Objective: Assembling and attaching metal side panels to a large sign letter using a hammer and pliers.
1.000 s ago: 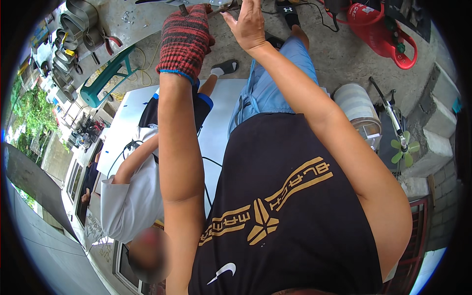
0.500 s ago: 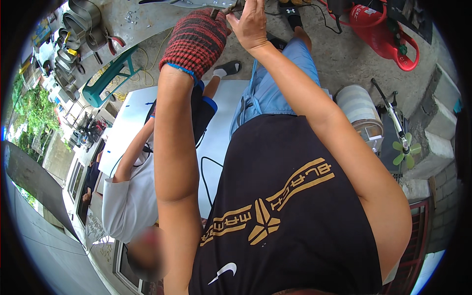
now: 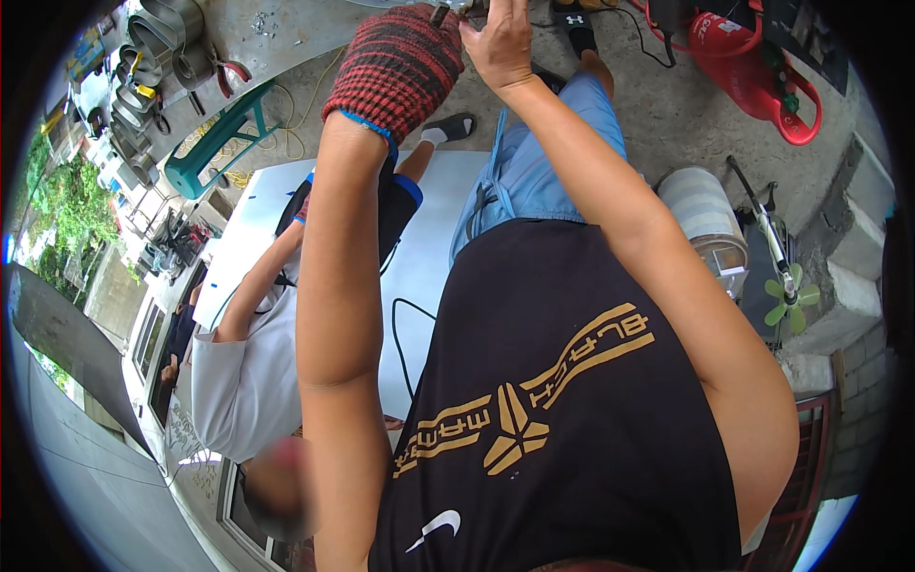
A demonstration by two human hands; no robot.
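Observation:
My left hand (image 3: 398,69), in a red and black knit glove, is closed around a dark metal piece (image 3: 439,14) whose short end sticks up past the glove. Only part of that piece shows at the top edge, so its kind is unclear. My right hand (image 3: 499,50) is bare and close beside the glove, its thumb near the metal. The right fingertips run out of the picture at the top. Just past the glove lies a sliver of pale sheet metal (image 3: 367,3) on the grey work table (image 3: 295,30).
Bent metal strips (image 3: 152,38) and red-handled pliers (image 3: 231,74) lie on the table at left. A green stool (image 3: 214,143) and white sheet (image 3: 257,224) are below. A co-worker in a white shirt (image 3: 243,391) is close left. At right are a red tank (image 3: 734,62) and striped bucket (image 3: 701,205).
Both my hands have shifted slightly right and up, so less of the metal piece shows. The co-worker's arm has moved a little.

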